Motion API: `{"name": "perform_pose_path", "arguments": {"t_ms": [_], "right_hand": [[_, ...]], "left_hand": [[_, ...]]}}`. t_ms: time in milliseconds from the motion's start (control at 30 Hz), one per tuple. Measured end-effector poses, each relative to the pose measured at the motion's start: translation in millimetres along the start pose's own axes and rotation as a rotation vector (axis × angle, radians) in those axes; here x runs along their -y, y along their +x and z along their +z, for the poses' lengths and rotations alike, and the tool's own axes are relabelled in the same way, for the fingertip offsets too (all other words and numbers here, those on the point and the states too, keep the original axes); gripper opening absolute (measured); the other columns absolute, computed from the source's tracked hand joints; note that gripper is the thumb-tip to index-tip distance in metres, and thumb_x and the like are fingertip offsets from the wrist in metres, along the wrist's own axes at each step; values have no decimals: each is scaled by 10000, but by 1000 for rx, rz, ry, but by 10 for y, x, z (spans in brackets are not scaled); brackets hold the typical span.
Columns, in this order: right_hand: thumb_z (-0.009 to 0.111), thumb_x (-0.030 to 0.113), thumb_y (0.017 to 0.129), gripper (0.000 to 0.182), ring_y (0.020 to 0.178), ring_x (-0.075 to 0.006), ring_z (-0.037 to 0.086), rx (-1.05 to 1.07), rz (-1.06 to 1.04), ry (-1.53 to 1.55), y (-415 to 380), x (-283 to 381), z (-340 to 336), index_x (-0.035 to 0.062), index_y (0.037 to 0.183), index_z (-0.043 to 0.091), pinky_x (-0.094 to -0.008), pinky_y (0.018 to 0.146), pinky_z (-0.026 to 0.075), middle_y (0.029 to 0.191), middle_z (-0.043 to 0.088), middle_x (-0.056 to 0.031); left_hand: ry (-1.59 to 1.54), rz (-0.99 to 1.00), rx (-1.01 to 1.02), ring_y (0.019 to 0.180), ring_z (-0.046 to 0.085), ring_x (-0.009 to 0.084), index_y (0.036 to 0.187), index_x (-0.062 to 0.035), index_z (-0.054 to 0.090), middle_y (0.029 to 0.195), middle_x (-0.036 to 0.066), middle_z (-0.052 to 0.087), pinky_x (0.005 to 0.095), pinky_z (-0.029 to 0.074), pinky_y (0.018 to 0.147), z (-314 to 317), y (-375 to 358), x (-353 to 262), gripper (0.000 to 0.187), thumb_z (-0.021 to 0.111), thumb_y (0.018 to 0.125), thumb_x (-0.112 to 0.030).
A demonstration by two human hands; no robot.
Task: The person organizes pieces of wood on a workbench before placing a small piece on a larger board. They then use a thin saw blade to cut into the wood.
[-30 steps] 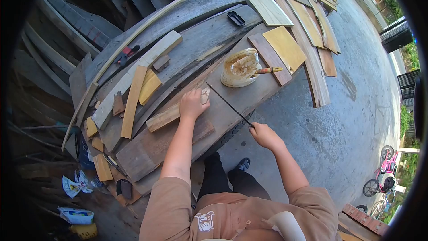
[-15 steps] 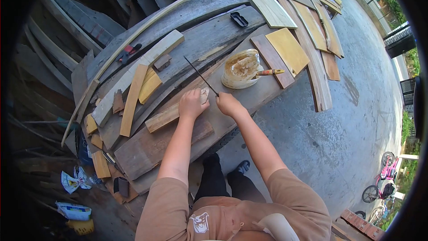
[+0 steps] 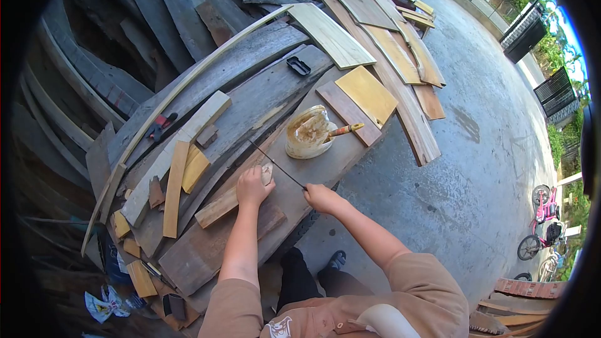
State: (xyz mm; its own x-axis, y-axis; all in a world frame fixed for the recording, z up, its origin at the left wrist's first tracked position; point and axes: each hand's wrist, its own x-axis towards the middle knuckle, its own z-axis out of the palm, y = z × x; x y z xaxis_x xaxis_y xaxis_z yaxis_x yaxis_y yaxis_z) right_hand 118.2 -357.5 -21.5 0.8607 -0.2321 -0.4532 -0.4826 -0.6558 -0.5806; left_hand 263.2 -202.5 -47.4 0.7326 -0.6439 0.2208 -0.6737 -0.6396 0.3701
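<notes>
Your left hand (image 3: 251, 186) covers the near end of the wood strip (image 3: 230, 198). Your right hand (image 3: 320, 197) hides the file's (image 3: 275, 164) handle; its teeth are too fine to tell.

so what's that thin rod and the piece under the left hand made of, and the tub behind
Rod: looks like dark metal, thin and straight, probably a file or blade; too small to tell.
Piece: raw wood, pale brown with visible grain, unfinished.
Tub: seems to be whitish plastic, smeared inside with brown glue-like residue.

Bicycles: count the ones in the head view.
2, maybe more. A pink bicycle stands at the right edge of the concrete yard, a darker one just below it; the frame edge may hide others.
</notes>
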Motion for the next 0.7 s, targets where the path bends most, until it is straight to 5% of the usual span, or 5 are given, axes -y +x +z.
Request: {"name": "perform_pose_path", "arguments": {"t_ms": [200,500,700], "right_hand": [[395,236,875,333,894,-417,583,-45,-74,43,885,289,137,-39,922,576,-480,801,452,926,603,-281],[411,238,888,334,898,-424,580,60,138,6,-843,-226,-58,-38,1027,538,-484,801,456,917,606,-278],[418,232,890,325,888,-419,584,91,156,-15,-804,-114,-270,-42,1012,543,-471,792,464,884,607,-283]], "left_hand": [[6,-62,18,832,591,279,832,-62,566,830,112,612,379,474,755,-10,12,-31,362,711,614,-312],[4,-73,20,856,588,276,849,-60,573,847,105,614,383,473,763,19,6,-9,375,710,623,-326],[-10,-200,-35,836,592,287,840,-59,564,837,126,614,391,475,749,31,41,-31,359,704,633,-316]]}}
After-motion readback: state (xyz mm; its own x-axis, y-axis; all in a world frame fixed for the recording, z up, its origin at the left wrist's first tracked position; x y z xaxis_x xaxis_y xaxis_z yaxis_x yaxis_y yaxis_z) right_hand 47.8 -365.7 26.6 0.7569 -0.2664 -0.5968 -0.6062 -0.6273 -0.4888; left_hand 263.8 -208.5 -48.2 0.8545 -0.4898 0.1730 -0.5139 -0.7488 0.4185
